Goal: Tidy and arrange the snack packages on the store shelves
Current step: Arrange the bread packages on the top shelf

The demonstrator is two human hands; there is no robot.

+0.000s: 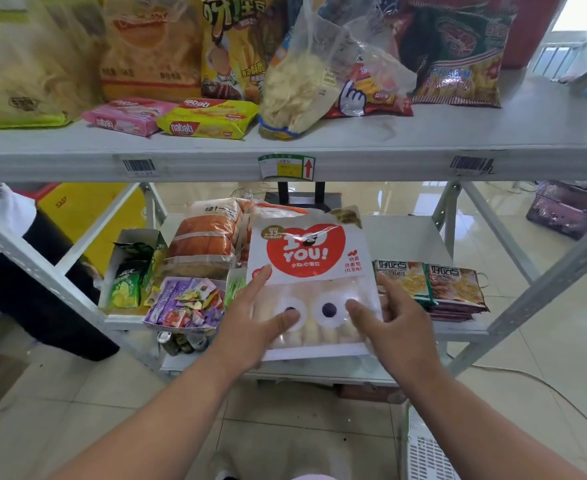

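On the lower shelf (pixel 413 237), the white bread bag (pixel 305 271) sits between the orange loaf (pixel 203 233) and the cracker packs (pixel 427 284). Left hand (pixel 250 320) and right hand (pixel 392 323) hold its bottom corners — push gently, keep it straight — don't squash the buns.

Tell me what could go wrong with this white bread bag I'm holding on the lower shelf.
1. The bread bag sticks out past the front edge of the lower shelf; let go now and it might slide off to the floor.
2. Your left hand and right hand press on the soft rolls through the clear window, so a hard squeeze could squash them.
3. Pushing it back may shove the loaf bag behind, or knock the candy box already hanging over the edge.
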